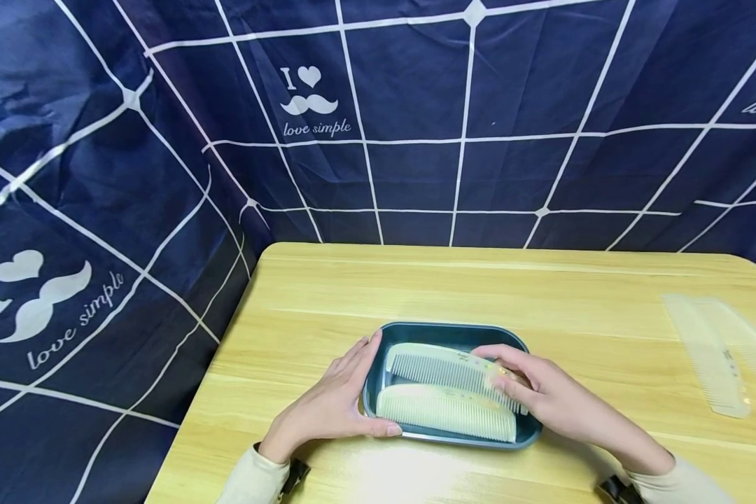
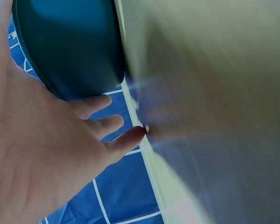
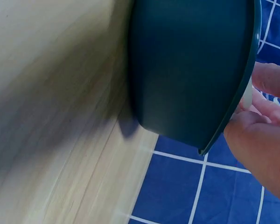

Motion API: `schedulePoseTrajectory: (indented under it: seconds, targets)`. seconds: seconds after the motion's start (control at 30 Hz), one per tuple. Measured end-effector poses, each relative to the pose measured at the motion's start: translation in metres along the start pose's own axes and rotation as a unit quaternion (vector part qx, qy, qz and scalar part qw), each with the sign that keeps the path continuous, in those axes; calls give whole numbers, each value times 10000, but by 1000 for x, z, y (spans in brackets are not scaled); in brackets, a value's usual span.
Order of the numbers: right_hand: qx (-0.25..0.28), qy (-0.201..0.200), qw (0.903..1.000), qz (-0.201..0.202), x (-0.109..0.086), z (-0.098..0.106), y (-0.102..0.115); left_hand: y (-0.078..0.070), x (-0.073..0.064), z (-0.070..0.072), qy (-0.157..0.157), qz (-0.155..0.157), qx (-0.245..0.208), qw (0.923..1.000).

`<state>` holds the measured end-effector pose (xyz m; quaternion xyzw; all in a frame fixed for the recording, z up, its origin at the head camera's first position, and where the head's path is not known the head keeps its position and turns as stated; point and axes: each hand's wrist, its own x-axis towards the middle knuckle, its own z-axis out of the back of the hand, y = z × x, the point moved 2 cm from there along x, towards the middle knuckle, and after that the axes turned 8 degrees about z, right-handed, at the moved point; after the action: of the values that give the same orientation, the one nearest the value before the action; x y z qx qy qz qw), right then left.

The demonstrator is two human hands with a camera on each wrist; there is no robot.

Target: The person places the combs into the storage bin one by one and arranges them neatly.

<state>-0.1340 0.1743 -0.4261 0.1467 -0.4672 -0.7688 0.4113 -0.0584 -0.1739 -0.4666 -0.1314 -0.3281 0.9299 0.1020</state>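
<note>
A dark teal rectangular tub [image 1: 453,327] stands on the table, with two pale, translucent combs inside. The front comb [image 1: 444,409] lies lengthwise, teeth toward the front edge. Behind it is a second comb [image 1: 437,358], whose right end my right hand [image 1: 551,392] pinches between thumb and fingers, over the tub's right side. My left hand [image 1: 334,402] steadies the tub's left end, thumb at the front corner and fingers extended along the side. In the left wrist view, that hand [image 2: 46,144] lies against the outer wall. The tub hides most of the comb in the right wrist view.
Two more pale combs, one nearer [image 1: 708,357] and one farther right [image 1: 746,336], lie side by side at the table's right. The wooden table [image 1: 327,287] meets a dark blue, white-lined cloth [image 1: 409,175] behind and at left.
</note>
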Motion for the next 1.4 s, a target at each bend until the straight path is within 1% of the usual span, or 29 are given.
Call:
schedulePoseTrajectory:
  seconds: [0.13,0.3,0.43,0.57,0.73,1.0,1.23,1.4]
  targets:
    - [-101,216,9997,63,2,-3,1,0,-1,1,31,39,18,10000]
    - [-173,203,9995,181,4,-7,0,0,-1,2,43,11,71,10000]
    - [-252,233,9992,186,6,-9,1,0,0,1,1,3,81,10000]
    - [-274,405,9988,99,8,-11,4,0,-1,1,-12,21,83,10000]
    - [-208,505,9985,-9,9,-13,6,0,-1,1,18,55,57,10000]
    - [-750,494,9960,-25,9,-16,8,-1,1,1,18,20,53,10000]
    - [-1140,537,9916,285,9,-21,7,0,1,1,17,38,52,10000]
    - [-1384,609,9881,291,9,-24,8,1,1,0,13,12,28,10000]
